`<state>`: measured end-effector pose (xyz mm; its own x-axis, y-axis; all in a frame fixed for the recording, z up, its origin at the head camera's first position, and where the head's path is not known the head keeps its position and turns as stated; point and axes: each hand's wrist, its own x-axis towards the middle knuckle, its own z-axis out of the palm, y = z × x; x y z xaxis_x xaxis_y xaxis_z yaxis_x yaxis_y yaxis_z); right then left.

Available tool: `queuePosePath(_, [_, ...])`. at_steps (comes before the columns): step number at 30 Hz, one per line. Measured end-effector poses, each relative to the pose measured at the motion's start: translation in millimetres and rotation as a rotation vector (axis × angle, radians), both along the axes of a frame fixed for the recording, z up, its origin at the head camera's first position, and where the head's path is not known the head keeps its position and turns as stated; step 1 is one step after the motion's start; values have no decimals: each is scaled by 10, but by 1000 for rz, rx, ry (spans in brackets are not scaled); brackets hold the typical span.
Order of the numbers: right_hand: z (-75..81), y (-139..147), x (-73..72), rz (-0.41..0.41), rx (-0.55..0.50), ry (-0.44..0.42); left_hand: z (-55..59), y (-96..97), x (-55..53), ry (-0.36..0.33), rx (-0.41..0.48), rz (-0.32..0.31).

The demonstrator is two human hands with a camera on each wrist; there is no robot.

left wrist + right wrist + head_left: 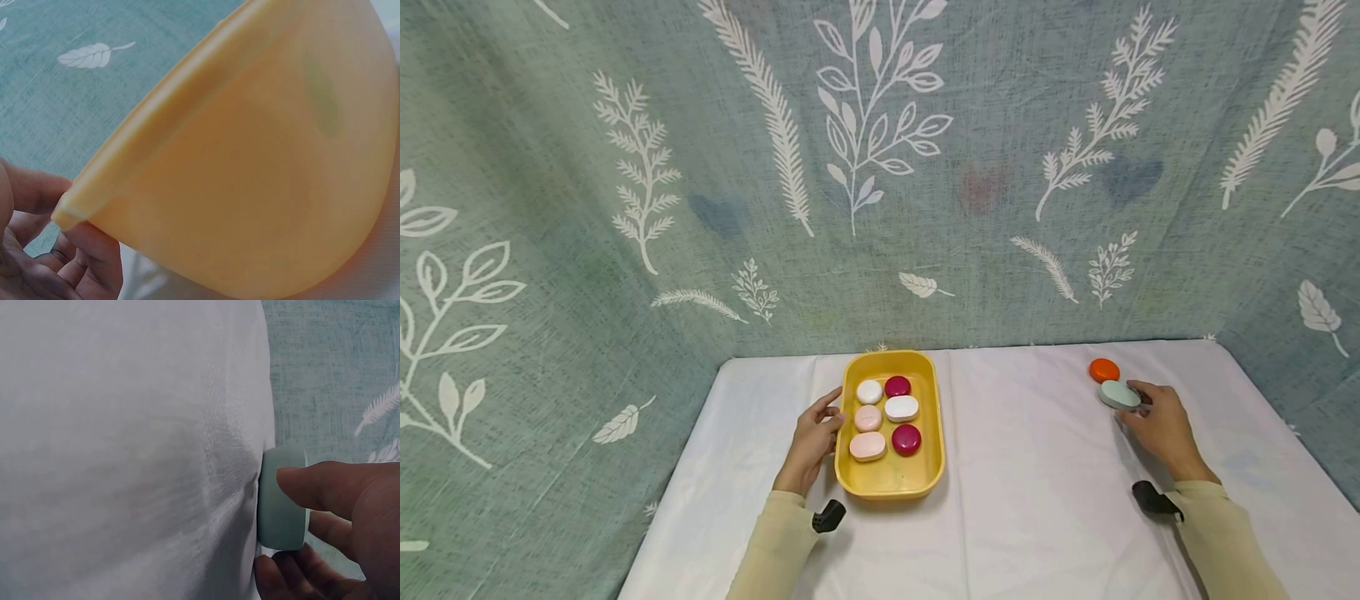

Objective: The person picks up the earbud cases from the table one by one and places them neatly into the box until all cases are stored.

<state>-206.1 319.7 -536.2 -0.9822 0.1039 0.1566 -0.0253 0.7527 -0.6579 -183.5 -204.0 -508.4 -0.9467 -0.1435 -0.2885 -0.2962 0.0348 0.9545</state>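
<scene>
My right hand (1163,423) is at the right side of the table, with thumb and fingers around the edge of a pale green oval soap bar (1120,395). In the right wrist view that soap bar (283,499) rests against the white cloth, the thumb on its near side. An orange soap bar (1104,370) lies just behind it. On the left, my left hand (814,433) grips the rim of a yellow tray (891,487). The left wrist view has the tray's wall (237,187) large, thumb and fingers at its rim. Inside sit white (901,407), pink (867,447) and magenta soap bars (906,439).
A white cloth (1022,500) covers the table, with some wrinkles. Behind it and at both sides hangs a green leaf-patterned curtain (985,275). Small black cameras are strapped to both wrists.
</scene>
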Motion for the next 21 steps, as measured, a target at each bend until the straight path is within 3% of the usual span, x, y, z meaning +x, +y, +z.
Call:
queuePosePath(11, [64,-60,-30,30,-38,-41,-27,-2,-18,-17,-1,16])
queuePosePath(21, [70,-207,28,79,-39,-50,-33,-14,-18,-8,1,4])
